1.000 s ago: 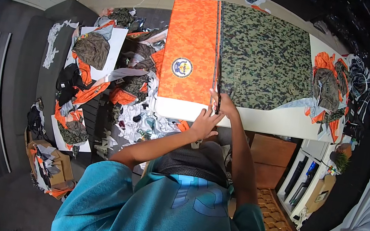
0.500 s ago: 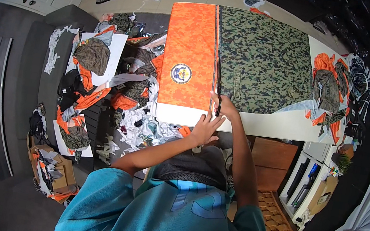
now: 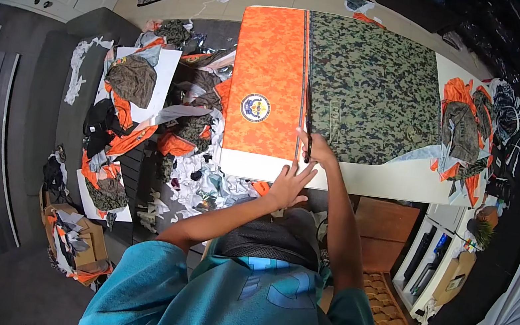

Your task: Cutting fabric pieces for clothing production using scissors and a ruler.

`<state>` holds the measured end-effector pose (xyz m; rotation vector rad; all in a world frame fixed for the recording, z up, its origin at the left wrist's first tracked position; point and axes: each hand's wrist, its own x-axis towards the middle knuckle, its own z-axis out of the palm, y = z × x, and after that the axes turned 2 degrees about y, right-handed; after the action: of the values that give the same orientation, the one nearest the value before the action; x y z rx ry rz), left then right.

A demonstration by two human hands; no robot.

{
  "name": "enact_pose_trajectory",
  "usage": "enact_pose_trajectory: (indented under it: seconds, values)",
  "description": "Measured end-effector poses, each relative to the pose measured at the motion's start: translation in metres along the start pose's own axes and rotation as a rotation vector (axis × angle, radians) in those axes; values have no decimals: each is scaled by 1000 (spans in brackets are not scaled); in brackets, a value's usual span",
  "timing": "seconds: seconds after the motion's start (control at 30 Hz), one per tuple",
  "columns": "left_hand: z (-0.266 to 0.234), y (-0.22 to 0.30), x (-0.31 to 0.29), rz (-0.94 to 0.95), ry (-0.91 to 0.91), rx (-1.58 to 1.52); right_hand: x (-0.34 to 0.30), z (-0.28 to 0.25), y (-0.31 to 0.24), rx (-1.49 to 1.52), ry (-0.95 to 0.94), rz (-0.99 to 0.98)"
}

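A large printed fabric sheet lies flat on the white table (image 3: 365, 179). Its left part is orange camouflage (image 3: 270, 50) with a round emblem (image 3: 255, 108); its right part is green camouflage (image 3: 373, 78). Between the two runs a narrow dark band (image 3: 306, 48). Black-handled scissors (image 3: 309, 113) lie along this band, blades pointing away from me, with my right hand (image 3: 319, 150) closed around their handles. My left hand (image 3: 288, 188) rests at the near table edge just below the scissors, fingers stretched out and holding nothing.
Crumpled camouflage garments (image 3: 460, 128) are heaped at the table's right end. More fabric pieces (image 3: 130, 79) lie on boards to the left, above white scraps (image 3: 204, 178) on the floor. A brown tufted chair (image 3: 386, 306) stands at my right, a carton (image 3: 87, 241) at lower left.
The whole picture has shifted slightly downward. Both hands and the scissors keep nearly the same place on the fabric.
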<state>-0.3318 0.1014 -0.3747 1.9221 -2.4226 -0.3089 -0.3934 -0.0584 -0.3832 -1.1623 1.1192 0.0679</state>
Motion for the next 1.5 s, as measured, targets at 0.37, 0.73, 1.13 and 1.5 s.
enact_pose_trajectory:
  seconds: [0.37, 0.73, 1.13, 1.5]
  values:
    - [2, 2, 0, -17, -45, -11, 35, -1, 24, -45, 27, -102]
    - [1, 3, -1, -30, -26, -22, 22, -6, -3, 14, 3, -47]
    - [-1, 1, -3, -35, -7, -29, 15, -6, -33, 31, -2, -32]
    - [-5, 5, -1, -57, -30, -43, 29, -10, -27, -20, 7, -99]
